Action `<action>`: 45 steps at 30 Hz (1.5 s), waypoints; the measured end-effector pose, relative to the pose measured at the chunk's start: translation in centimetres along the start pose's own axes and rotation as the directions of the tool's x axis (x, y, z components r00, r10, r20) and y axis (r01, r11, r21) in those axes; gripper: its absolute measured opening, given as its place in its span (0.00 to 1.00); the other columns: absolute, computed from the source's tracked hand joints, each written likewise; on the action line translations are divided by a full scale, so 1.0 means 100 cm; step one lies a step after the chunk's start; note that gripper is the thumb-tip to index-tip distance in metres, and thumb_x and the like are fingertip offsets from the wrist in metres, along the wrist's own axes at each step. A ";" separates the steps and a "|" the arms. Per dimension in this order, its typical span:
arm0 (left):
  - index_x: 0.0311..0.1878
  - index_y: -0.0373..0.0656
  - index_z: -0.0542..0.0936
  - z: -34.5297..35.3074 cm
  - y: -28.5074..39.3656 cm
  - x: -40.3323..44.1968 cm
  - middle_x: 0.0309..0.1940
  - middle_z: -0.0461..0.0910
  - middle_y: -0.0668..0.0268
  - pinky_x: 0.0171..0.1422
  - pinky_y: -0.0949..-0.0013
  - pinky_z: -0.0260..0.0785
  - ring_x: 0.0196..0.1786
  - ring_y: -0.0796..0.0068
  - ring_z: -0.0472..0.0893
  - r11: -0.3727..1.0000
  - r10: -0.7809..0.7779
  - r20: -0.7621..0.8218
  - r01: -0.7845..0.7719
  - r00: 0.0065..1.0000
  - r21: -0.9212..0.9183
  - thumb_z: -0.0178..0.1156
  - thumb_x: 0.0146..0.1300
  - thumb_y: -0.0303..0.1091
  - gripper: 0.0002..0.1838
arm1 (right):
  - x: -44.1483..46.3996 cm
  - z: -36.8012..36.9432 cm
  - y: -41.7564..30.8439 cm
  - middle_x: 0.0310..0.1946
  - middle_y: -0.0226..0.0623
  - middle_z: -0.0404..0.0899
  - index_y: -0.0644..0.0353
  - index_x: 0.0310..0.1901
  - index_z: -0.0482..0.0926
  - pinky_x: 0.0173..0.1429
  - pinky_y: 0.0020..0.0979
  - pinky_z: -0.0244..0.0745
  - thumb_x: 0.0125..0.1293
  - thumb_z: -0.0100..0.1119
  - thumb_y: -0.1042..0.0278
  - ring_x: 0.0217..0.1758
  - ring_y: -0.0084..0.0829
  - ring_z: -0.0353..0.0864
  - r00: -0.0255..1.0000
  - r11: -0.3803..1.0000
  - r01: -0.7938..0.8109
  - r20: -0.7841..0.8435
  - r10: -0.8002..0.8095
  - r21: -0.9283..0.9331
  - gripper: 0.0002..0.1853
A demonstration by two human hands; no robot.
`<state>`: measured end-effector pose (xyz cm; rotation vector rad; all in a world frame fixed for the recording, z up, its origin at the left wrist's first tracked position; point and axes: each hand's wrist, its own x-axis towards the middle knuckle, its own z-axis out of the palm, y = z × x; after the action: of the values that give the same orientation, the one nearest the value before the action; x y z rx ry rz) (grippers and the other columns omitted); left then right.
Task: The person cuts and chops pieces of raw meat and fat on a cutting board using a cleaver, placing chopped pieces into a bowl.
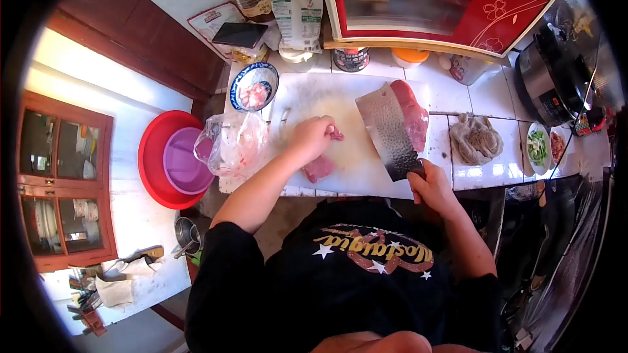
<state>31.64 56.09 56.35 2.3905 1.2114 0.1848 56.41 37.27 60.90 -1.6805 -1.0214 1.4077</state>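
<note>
Cleaver (386, 124) is gripped by its handle in the right hand (430, 185), blade against the large meat piece (413, 116) on the white cutting board (347, 101). Left hand (313, 136) pinches a small meat scrap (336, 134) above the board, near a pink slice (318, 168).

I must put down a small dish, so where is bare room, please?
Bare: the cutting board between left hand and cleaver, and tiles on the near side of the crumpled cloth. Crowded: bowl and plastic bag at left, jars behind.
</note>
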 end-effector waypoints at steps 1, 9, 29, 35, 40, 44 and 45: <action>0.43 0.40 0.76 0.008 -0.015 0.004 0.35 0.81 0.62 0.43 0.67 0.71 0.39 0.65 0.80 1.000 0.000 0.002 0.000 1.000 0.000 0.59 0.57 0.29 0.10 | -0.002 0.002 0.001 0.18 0.31 0.71 0.66 0.32 0.69 0.19 0.25 0.65 0.62 0.52 0.73 0.14 0.22 0.70 1.000 1.000 -0.002 0.012 0.002 0.005 0.06; 0.45 0.41 0.76 0.011 -0.017 0.009 0.38 0.77 0.65 0.45 0.68 0.72 0.41 0.70 0.78 0.929 -0.079 -0.143 0.021 0.987 -0.370 0.58 0.57 0.25 0.12 | -0.004 0.026 -0.017 0.22 0.33 0.73 0.65 0.36 0.68 0.22 0.26 0.68 0.63 0.53 0.72 0.18 0.23 0.74 0.994 0.996 -0.018 0.105 0.009 0.088 0.07; 0.40 0.41 0.80 0.024 -0.004 -0.013 0.40 0.76 0.58 0.47 0.57 0.71 0.45 0.54 0.76 0.999 -0.026 -0.380 0.007 0.925 -0.052 0.63 0.50 0.32 0.13 | 0.009 0.084 -0.025 0.24 0.51 0.77 0.64 0.37 0.67 0.30 0.46 0.75 0.58 0.52 0.71 0.25 0.51 0.79 0.924 0.574 0.345 0.161 -0.346 -0.742 0.09; 0.40 0.42 0.80 0.033 -0.013 -0.010 0.40 0.76 0.59 0.49 0.58 0.70 0.46 0.54 0.75 0.999 -0.008 -0.397 -0.006 0.918 -0.035 0.62 0.49 0.30 0.12 | 0.040 0.103 -0.031 0.24 0.57 0.78 0.66 0.35 0.66 0.31 0.48 0.76 0.59 0.48 0.72 0.25 0.54 0.80 0.946 0.616 0.311 0.175 -0.272 -0.724 0.07; 0.38 0.44 0.81 0.033 -0.012 -0.010 0.36 0.76 0.61 0.46 0.58 0.70 0.42 0.55 0.76 0.998 0.009 -0.452 -0.036 0.892 -0.051 0.61 0.49 0.30 0.10 | 0.096 0.116 -0.035 0.23 0.58 0.78 0.67 0.37 0.67 0.33 0.51 0.75 0.60 0.49 0.70 0.26 0.56 0.79 0.952 0.582 0.281 0.147 -0.268 -0.763 0.09; 0.35 0.45 0.80 0.029 -0.007 -0.012 0.32 0.75 0.63 0.42 0.58 0.70 0.39 0.57 0.76 0.998 0.024 -0.473 -0.046 0.881 -0.035 0.62 0.49 0.32 0.08 | 0.102 0.093 -0.046 0.25 0.58 0.78 0.68 0.38 0.67 0.33 0.50 0.75 0.60 0.49 0.69 0.27 0.56 0.79 0.938 0.631 0.333 0.180 -0.296 -0.701 0.10; 0.34 0.46 0.80 0.030 -0.007 -0.011 0.31 0.74 0.63 0.40 0.58 0.70 0.38 0.58 0.76 0.998 0.006 -0.471 -0.036 0.882 -0.055 0.63 0.49 0.32 0.08 | 0.094 0.085 -0.050 0.25 0.58 0.78 0.68 0.38 0.66 0.33 0.50 0.75 0.60 0.50 0.69 0.27 0.56 0.78 0.931 0.674 0.360 0.199 -0.307 -0.645 0.11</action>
<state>31.40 54.62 53.48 2.3767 1.3566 0.8429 48.25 48.15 59.96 -1.7842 -1.9537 0.8927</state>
